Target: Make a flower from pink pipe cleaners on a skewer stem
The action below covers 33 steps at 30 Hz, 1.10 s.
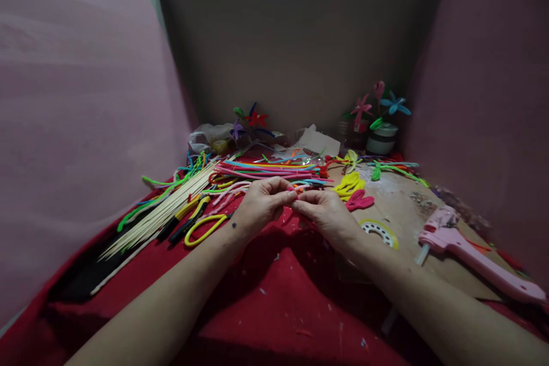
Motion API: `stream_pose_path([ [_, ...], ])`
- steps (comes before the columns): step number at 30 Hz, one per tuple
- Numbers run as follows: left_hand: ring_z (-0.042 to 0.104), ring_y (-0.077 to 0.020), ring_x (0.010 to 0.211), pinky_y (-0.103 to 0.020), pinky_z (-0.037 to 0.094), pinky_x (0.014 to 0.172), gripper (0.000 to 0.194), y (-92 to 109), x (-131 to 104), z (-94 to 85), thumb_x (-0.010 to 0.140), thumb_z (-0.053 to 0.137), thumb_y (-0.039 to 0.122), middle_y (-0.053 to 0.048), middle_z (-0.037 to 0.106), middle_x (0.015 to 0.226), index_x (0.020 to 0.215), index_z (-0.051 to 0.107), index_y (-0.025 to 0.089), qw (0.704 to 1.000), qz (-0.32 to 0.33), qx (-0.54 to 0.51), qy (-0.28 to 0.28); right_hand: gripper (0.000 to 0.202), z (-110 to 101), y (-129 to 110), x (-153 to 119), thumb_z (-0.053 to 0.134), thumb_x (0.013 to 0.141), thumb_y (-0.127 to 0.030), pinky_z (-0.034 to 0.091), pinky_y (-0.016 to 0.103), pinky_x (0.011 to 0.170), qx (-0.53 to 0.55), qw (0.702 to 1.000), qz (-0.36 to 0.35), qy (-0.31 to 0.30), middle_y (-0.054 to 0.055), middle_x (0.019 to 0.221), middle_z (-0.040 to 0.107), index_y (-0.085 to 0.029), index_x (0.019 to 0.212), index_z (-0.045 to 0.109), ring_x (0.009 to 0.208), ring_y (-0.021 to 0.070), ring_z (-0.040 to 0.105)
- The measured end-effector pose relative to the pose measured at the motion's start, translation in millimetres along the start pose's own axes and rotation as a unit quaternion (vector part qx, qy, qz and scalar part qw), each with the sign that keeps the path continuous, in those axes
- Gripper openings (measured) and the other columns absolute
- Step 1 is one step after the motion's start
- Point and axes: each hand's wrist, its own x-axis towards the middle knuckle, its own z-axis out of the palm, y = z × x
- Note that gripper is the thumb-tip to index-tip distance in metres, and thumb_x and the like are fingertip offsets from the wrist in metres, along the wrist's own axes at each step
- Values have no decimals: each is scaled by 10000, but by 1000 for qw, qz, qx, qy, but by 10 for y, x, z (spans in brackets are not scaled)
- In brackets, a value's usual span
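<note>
My left hand point(262, 201) and my right hand point(326, 211) meet in front of me, fingertips pinched together. Between them shows a small bit of pink pipe cleaner point(293, 189), mostly covered by the fingers. Just beyond lies a bundle of straight pipe cleaners point(274, 171) in pink, yellow and blue. Close to my right hand are yellow looped pipe cleaners point(349, 186) and a folded dark pink pipe-cleaner piece point(360, 200). Left of my left hand rest yellow-handled scissors point(205, 230) and pliers with black and yellow handles point(191, 219).
Thin wooden sticks point(165, 209) lie fanned at left. A pink glue gun point(476, 257) and a tape roll point(380, 233) sit on a cardboard sheet point(403, 206) at right. Pipe-cleaner flowers point(394, 104) stand in a jar point(381, 138) at the back. Red cloth point(274, 309) covers the table.
</note>
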Motion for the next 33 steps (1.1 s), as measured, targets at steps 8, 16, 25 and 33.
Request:
stream_pose_path([
  [8, 380, -28, 360, -150, 269, 346, 162, -44, 24, -2, 676, 631, 267, 54, 519, 534, 765, 591, 139, 1000, 1, 7, -5, 219, -11, -70, -17, 580, 676, -249, 274, 207, 395, -20, 998, 45, -31, -30, 388, 496, -153, 496, 502, 345, 65, 400],
  [16, 350, -45, 380, -170, 276, 402, 98, -11, 12, -40, 724, 542, 230, 66, 444, 458, 686, 563, 143, 986, 27, 162, -16, 187, -18, -33, -8, 627, 621, -241, 305, 213, 402, 29, 996, 48, -63, -11, 426, 532, -143, 491, 536, 360, 68, 425],
  [25, 396, -58, 457, -182, 299, 461, 91, -32, 27, -76, 729, 546, 223, 43, 488, 521, 685, 573, 148, 973, 77, 218, -25, 175, -14, 9, 3, 633, 604, -210, 294, 215, 391, 32, 997, 49, -53, -22, 417, 517, -141, 473, 539, 346, 62, 408],
  [33, 292, -20, 302, -158, 159, 315, 221, -82, 43, -56, 675, 641, 310, 57, 450, 429, 630, 513, 135, 995, -85, -40, -25, 189, 17, -63, -23, 633, 605, -234, 270, 212, 385, 36, 997, 50, -40, -27, 403, 499, -143, 471, 536, 344, 60, 394],
])
